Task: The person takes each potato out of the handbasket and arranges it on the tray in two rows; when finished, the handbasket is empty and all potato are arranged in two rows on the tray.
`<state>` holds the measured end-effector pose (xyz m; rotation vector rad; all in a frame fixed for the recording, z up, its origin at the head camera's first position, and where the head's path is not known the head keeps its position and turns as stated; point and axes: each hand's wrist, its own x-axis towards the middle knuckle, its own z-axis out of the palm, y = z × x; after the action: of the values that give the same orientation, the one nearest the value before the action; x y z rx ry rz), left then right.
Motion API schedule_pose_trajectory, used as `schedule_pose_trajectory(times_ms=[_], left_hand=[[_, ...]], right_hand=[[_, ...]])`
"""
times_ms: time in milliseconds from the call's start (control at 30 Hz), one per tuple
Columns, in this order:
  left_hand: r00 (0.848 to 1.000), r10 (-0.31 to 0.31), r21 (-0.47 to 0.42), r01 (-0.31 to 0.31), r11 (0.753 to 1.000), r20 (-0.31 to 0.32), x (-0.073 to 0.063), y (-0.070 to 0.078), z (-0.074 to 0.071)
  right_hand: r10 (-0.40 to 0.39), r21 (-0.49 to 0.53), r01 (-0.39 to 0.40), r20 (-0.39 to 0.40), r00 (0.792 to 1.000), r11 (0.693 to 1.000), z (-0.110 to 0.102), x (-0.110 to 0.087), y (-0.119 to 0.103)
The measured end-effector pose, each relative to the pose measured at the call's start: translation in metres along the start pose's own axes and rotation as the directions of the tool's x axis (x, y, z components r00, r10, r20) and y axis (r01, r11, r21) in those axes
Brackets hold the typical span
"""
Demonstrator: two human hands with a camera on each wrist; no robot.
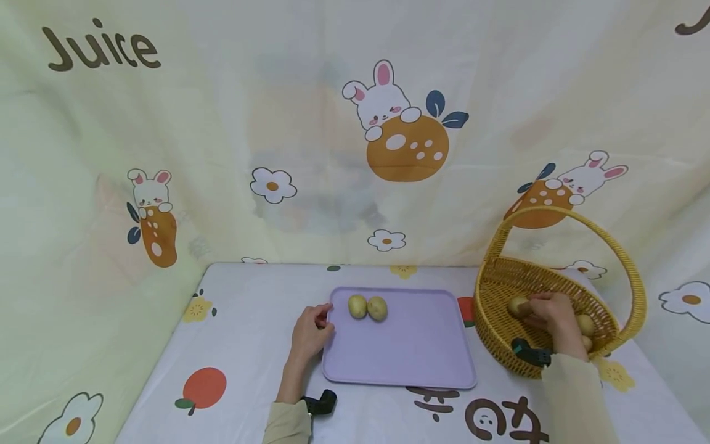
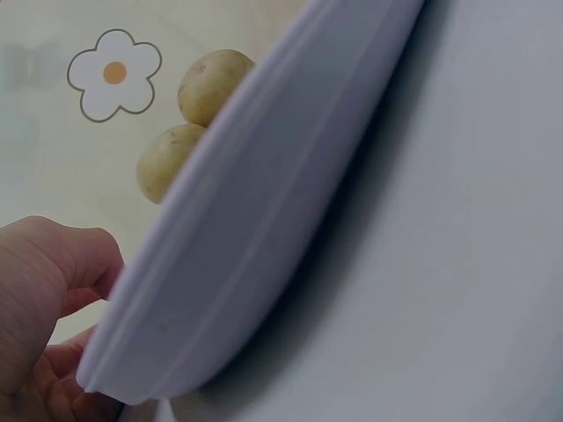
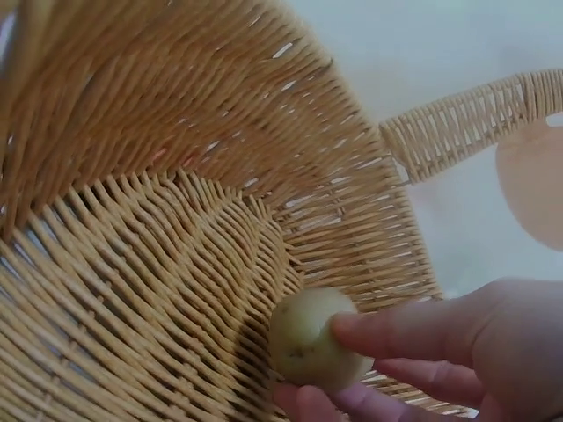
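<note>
Inside the wicker basket (image 1: 488, 336) on the right, my right hand (image 1: 554, 311) pinches a potato (image 3: 317, 338) between thumb and fingers, low by the woven wall. More potatoes (image 1: 585, 324) lie in the basket, partly hidden behind that hand and wrist. My left hand (image 1: 312, 330) is at the left edge of a lilac tray (image 1: 410, 345), its thumb (image 2: 92, 259) at the rim and its other fingers curled around the edge. On the tray, near the far left corner, two potatoes (image 1: 368, 308) sit side by side; the left wrist view shows them partly behind the rim.
The basket's tall arched handle (image 1: 632, 277) rises above its right side. A printed cloth (image 1: 249, 370) covers the table, and a patterned curtain (image 1: 310, 123) hangs behind it. Each wrist carries a small black camera (image 1: 322, 404).
</note>
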<state>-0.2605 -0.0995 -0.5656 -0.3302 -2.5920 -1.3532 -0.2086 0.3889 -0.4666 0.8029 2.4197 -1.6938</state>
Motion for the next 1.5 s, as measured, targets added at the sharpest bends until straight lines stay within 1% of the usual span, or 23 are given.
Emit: schedule_pose_trajectory(times_ms=[133, 267, 367, 500, 667, 833, 1033, 1300, 1500], left_hand=[[1.000, -0.006, -0.003, 0.006, 1.000, 0.003, 0.001, 0.002, 0.000], [1.000, -0.009, -0.002, 0.009, 1.000, 0.005, 0.001, 0.003, 0.000], [1.000, -0.009, 0.003, 0.009, 1.000, 0.006, 0.001, 0.003, -0.001], [1.000, -0.012, 0.003, 0.012, 1.000, 0.004, 0.000, 0.003, -0.001], [1.000, -0.010, 0.005, 0.010, 1.000, -0.003, 0.000, 0.002, -0.002], [1.000, -0.005, 0.009, 0.005, 1.000, -0.002, 0.000, 0.002, -0.001], [1.000, 0.000, 0.003, 0.000, 1.000, -0.003, 0.000, 0.003, -0.001], [1.000, -0.011, -0.001, 0.011, 1.000, 0.002, -0.001, 0.002, -0.002], [1.000, -0.001, 0.013, 0.001, 1.000, 0.003, 0.000, 0.002, -0.001]], right_hand=[[-0.007, 0.063, 0.005, 0.033, 0.999, 0.998, -0.005, -0.003, -0.003], [0.032, 0.185, -0.048, 0.087, 0.996, 0.982, -0.007, -0.006, -0.006], [0.038, 0.255, -0.067, 0.118, 0.992, 0.965, -0.005, -0.008, -0.008], [-0.010, 0.311, -0.038, 0.151, 0.988, 0.950, -0.001, -0.014, -0.012], [-0.073, 0.344, 0.008, 0.179, 0.981, 0.939, 0.008, -0.019, -0.019], [-0.093, 0.355, 0.018, 0.194, 0.977, 0.935, 0.015, -0.022, -0.024], [-0.105, 0.326, 0.039, 0.186, 0.977, 0.944, 0.022, -0.025, -0.030], [-0.174, 0.304, 0.110, 0.192, 0.966, 0.946, 0.034, -0.025, -0.034], [-0.207, 0.278, 0.147, 0.200, 0.958, 0.949, 0.041, -0.022, -0.038]])
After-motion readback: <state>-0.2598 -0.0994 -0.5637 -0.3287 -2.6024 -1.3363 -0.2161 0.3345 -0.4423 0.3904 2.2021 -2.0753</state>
